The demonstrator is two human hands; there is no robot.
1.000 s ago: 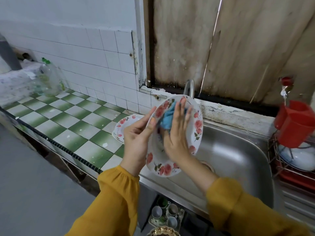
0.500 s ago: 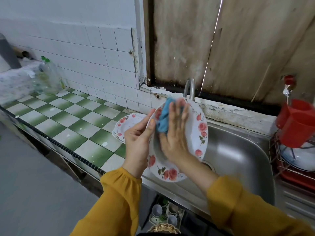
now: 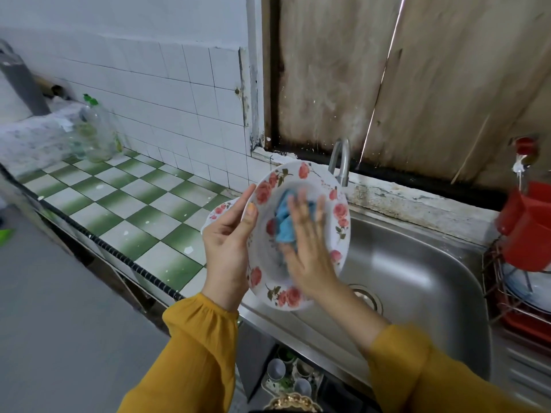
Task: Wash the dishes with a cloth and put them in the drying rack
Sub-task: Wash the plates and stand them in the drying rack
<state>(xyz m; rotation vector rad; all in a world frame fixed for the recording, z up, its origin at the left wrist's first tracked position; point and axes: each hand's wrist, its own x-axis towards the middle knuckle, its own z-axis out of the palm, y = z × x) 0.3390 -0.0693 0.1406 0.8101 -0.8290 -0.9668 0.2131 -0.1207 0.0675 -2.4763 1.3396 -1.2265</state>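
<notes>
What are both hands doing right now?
Left hand: grips the rim of the white round rose-patterned plate.
Right hand: open, straight fingers pressing the blue cloth against that plate.

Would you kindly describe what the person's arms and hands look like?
The left hand and right hand are bare: no gloves, rings or watch show. Both arms wear loose mustard-yellow long sleeves. The left sleeve is gathered into a cuff at the wrist; the right sleeve looks alike.
</notes>
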